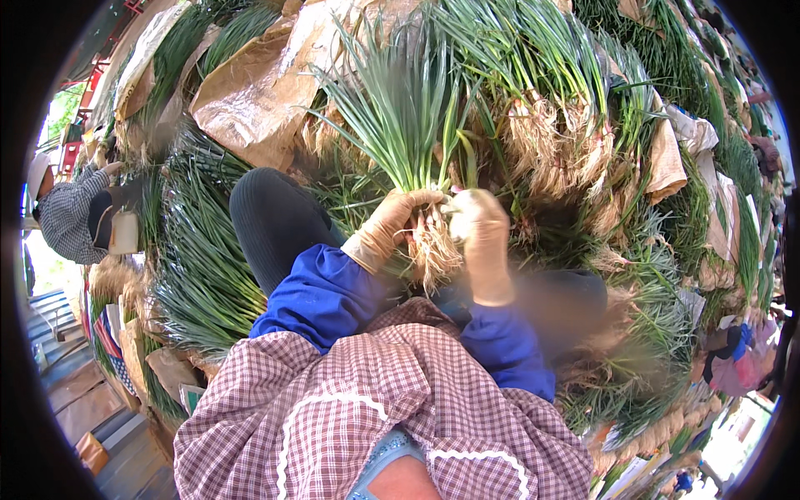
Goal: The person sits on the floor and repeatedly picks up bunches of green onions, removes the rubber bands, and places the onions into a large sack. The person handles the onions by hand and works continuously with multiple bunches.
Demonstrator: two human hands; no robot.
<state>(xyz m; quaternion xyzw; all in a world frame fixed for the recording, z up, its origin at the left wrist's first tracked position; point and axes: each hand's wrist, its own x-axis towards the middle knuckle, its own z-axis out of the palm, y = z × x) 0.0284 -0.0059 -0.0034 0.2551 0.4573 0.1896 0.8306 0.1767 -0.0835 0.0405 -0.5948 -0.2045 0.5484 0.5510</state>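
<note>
My left hand (400,222), in a tan glove, grips a bunch of green onions (406,137) just above the roots. The long green leaves fan out away from me and the pale roots hang below my fingers. My right hand (481,222), also gloved and slightly blurred, is at the right side of the bunch, its fingers curled by the stems. Whether those fingers pinch a stalk cannot be made out. Beyond my right hand lies a pile of green onions (556,125) with its roots towards me.
More green onions (200,250) lie heaped at my left, and loose ones (650,300) at my right. Woven plastic sacking (256,100) covers part of the pile ahead. A co-worker (75,212) in a checked shirt sits at the far left.
</note>
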